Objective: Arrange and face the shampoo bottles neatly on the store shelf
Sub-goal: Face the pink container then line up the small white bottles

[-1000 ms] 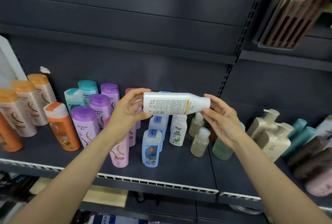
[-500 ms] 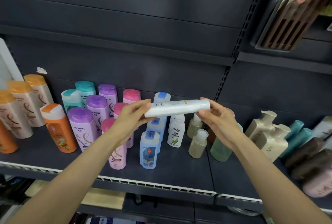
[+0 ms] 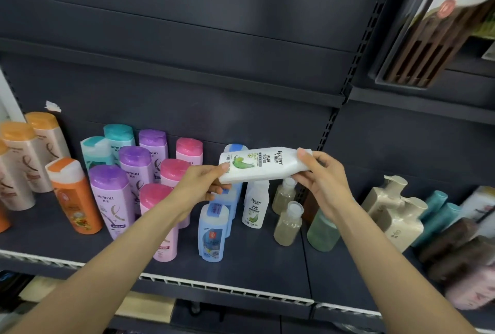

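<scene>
A white plastic shampoo bottle with a green leaf label (image 3: 261,163) is held sideways above the dark shelf (image 3: 257,261), left hand (image 3: 199,186) gripping its base, right hand (image 3: 321,181) gripping its cap end, not yet placed beside its standing white twin (image 3: 255,206); coloured rows look mostly faced.

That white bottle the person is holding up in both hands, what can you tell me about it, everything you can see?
The white bottle looks like smooth plastic, with a green leaf picture and dark lettering on its front label, which faces the camera. It lies sideways in the air above the shelf, base to the left, narrower cap end to the right. The left hand pinches its base; the right hand grips the cap end. A smaller look-alike bottle stands below.
</scene>
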